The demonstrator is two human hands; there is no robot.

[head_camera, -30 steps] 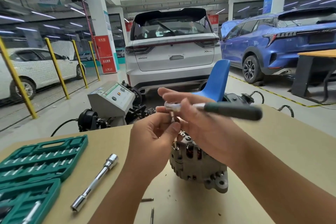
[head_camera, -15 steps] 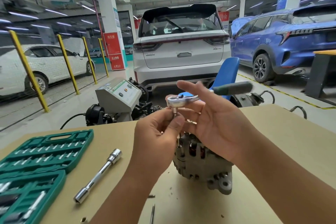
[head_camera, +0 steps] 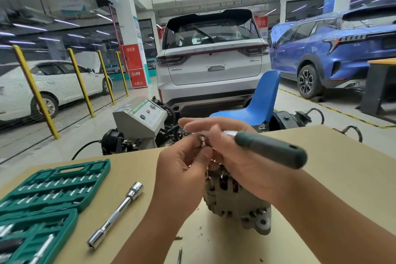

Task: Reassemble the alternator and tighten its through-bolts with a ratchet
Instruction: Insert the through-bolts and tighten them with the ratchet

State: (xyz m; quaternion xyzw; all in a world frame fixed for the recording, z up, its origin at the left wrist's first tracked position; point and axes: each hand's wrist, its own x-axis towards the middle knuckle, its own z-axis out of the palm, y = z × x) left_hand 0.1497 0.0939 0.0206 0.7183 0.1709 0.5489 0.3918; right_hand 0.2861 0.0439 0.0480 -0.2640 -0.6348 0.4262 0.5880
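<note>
The alternator (head_camera: 235,199) stands on the table (head_camera: 332,178) just under both hands, at about 6 o'clock from them, its housing already closed together. The right hand (head_camera: 242,165) holds the ratchet (head_camera: 267,150) across its palm and fingers. Half a second ago the green handle pointed up toward 2 o'clock; now it has swung down and points to about 4 o'clock, so the tool has turned in the hand while the head stayed at the same place. The left hand (head_camera: 184,169) still pinches the small socket (head_camera: 203,142) under the ratchet head with thumb and fingertips, as it did a second ago. The picture is blurred there, so I cannot tell if the socket is fully seated. I think the person is still fitting or testing the socket on the drive, and no through-bolt is being tightened yet. At 9 o'clock from the alternator lie a chrome extension bar (head_camera: 115,214) and the open green socket case (head_camera: 42,199). Small loose bolts (head_camera: 180,254) lie near the front edge, at 7 o'clock.
</note>
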